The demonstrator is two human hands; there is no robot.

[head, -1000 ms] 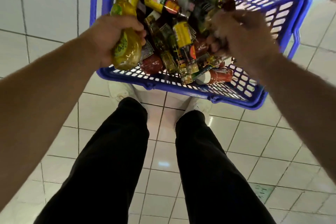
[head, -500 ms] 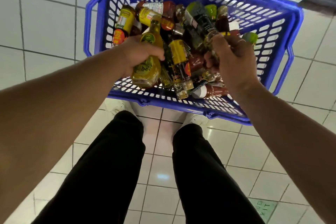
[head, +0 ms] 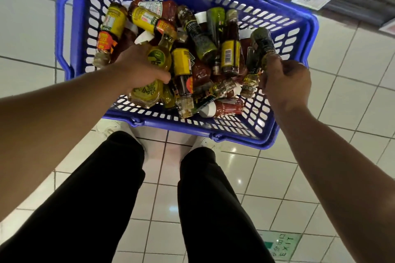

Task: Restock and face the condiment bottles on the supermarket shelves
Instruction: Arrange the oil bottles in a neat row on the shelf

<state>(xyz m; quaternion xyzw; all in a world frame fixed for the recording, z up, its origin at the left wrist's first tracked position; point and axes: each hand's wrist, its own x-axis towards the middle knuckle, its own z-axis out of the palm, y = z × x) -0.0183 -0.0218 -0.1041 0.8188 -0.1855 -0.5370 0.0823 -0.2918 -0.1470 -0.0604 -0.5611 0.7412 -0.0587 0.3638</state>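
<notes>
Many condiment bottles (head: 186,49) lie jumbled on their sides in the blue basket (head: 284,34). A yellow bottle (head: 152,74) and a dark green-labelled bottle (head: 259,49) are raised above the pile.

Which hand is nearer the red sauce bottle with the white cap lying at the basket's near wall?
Right, narrowly. The right hand, gripping a dark green bottle, sits just above and right of the red sauce bottle. The left hand, holding a yellow bottle, is farther off to its left.

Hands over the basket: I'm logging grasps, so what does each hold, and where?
Left hand grips the yellow bottle around its body; right hand holds the dark bottle near its lower end.
</notes>
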